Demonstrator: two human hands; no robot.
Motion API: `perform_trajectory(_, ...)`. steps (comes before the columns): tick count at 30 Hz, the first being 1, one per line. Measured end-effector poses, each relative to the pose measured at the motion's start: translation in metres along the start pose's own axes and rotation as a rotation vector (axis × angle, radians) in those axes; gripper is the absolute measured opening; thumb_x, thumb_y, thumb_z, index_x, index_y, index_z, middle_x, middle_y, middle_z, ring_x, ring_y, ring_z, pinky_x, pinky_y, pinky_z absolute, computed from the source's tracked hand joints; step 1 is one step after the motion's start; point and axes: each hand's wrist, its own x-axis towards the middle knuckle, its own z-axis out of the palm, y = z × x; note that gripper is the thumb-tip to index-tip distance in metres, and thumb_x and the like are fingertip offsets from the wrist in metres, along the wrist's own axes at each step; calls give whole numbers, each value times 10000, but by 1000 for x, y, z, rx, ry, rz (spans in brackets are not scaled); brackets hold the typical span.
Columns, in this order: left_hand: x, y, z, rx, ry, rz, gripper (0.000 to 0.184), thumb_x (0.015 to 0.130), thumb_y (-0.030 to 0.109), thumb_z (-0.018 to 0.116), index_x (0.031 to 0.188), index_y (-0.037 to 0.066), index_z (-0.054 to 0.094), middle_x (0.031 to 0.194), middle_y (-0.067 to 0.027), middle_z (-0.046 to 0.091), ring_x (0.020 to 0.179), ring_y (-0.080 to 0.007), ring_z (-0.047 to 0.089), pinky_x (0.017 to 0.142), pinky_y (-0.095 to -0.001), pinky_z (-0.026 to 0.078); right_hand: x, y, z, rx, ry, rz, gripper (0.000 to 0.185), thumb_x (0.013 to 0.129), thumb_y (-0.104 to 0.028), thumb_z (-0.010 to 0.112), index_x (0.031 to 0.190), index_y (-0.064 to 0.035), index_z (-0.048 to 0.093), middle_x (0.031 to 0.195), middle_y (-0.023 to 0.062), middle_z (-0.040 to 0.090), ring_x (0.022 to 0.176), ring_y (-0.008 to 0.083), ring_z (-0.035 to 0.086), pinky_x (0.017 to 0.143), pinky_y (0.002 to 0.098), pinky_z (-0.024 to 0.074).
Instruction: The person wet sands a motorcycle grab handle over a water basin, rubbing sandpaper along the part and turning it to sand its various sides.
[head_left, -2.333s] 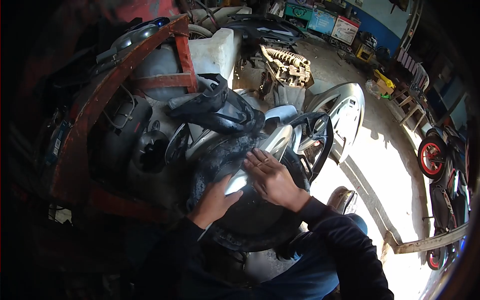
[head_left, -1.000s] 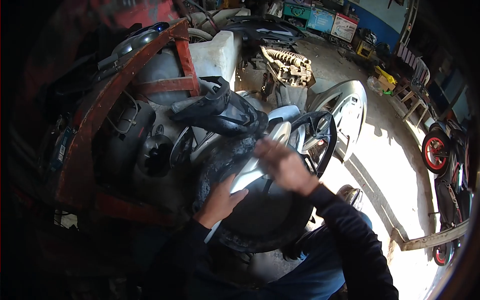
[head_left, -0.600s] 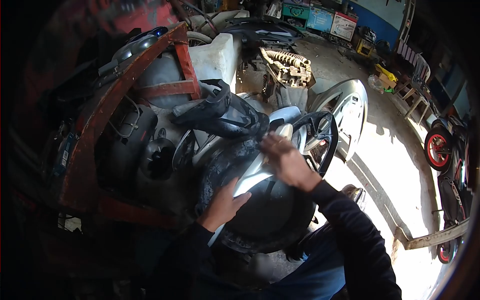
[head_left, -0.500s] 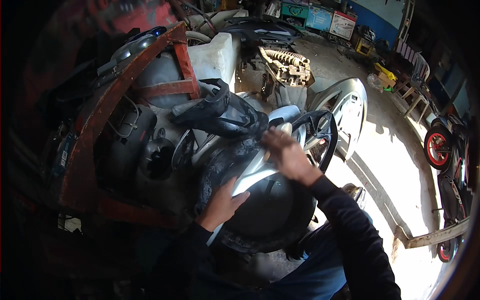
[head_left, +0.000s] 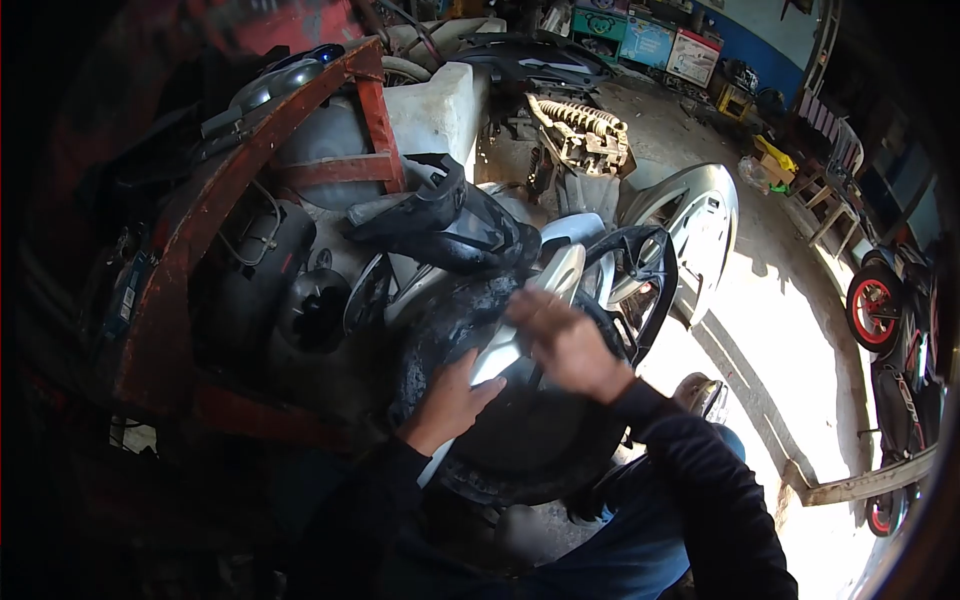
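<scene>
My left hand (head_left: 446, 402) is closed on the lower part of a long, narrow silver-white motorcycle body panel (head_left: 562, 274), thumb along its top face. The panel slants up and away over a round black basin (head_left: 520, 440) with a scuffed rim. Blurred by motion, my right hand (head_left: 568, 342) lies across the middle of the panel, fingers curled and pressed together. Whatever is under those fingers is hidden. Just past the panel's far end sit a black plastic motorcycle part (head_left: 450, 225) and a black curved frame piece (head_left: 655, 290).
A rusty red metal frame (head_left: 190, 235) stands on the left with grey parts about it. Beyond the basin are a silver fairing (head_left: 712, 225) and a spring shock absorber (head_left: 585, 118). A motorcycle with a red-rimmed wheel (head_left: 873, 310) and a wooden plank (head_left: 870, 480) are at right.
My right hand has slid down the panel, nearer to my left hand, uncovering the panel's far end. The left hand keeps its grip in about the same place.
</scene>
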Motion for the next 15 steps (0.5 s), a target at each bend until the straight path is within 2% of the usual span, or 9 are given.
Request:
perform_trajectory(2,1,11,-4,-129,-39,-122,424,888,226,704,1204,-27,578,633,-46,593,467,-106,548,418,-272,445,8,68,3,-251,96,84,385,841,-123,614,1196,28,629,1263,222,624,1254,369,549,1102,436,394)
perform_trajectory(3,-1,12,-4,-129,-34,-126,424,888,226,704,1204,-27,578,633,-46,593,467,-106,548,418,-272,445,10,68,4,-277,61,96,388,836,-141,633,1183,32,633,1277,233,613,1262,364,546,1100,445,395)
perform_trajectory(6,2,23,-4,-148,-41,-149,441,885,232,705,1219,-28,581,644,-38,593,483,-84,545,418,-262,447,8,-10,0,-23,-79,-83,370,814,-167,678,1140,7,651,1184,189,656,1241,347,561,1073,443,427)
perform_trajectory(8,2,41,-15,-109,-143,-327,463,901,238,687,1223,-65,550,842,-261,667,648,-363,665,598,-406,519,14,11,-11,62,-151,121,359,833,-93,633,1183,-13,635,1286,166,610,1301,377,498,1118,476,378)
perform_trajectory(9,0,31,-10,-108,-139,-327,463,901,238,687,1223,-65,550,842,-261,667,648,-363,665,598,-406,519,21,26,-21,-12,-125,132,348,844,-92,625,1184,-14,633,1281,168,610,1315,376,484,1127,473,367)
perform_trajectory(11,-4,4,7,204,168,280,512,899,223,681,1296,-58,521,781,-233,682,631,-370,673,528,-388,514,24,39,-33,-95,-60,133,366,830,-70,623,1189,-5,621,1244,174,618,1335,392,454,1140,487,346)
perform_trajectory(12,-5,12,6,198,171,277,512,899,223,681,1296,-58,521,781,-233,682,631,-370,673,528,-388,514,23,30,-37,-97,-68,130,366,830,-70,623,1189,-5,621,1244,174,618,1335,392,454,1140,487,346)
perform_trajectory(14,-9,38,-2,198,95,134,579,904,233,673,1355,-64,464,853,-307,658,773,-483,646,622,-476,524,19,0,-50,-66,-59,33,409,795,-48,629,1201,1,610,1237,170,614,1336,408,450,1144,509,334)
perform_trajectory(15,-10,43,-3,193,95,132,579,904,233,673,1355,-64,464,853,-307,658,773,-483,646,622,-476,524,19,-8,-52,-136,-27,-5,416,742,-63,667,1146,24,624,1212,190,625,1238,425,526,1115,500,375)
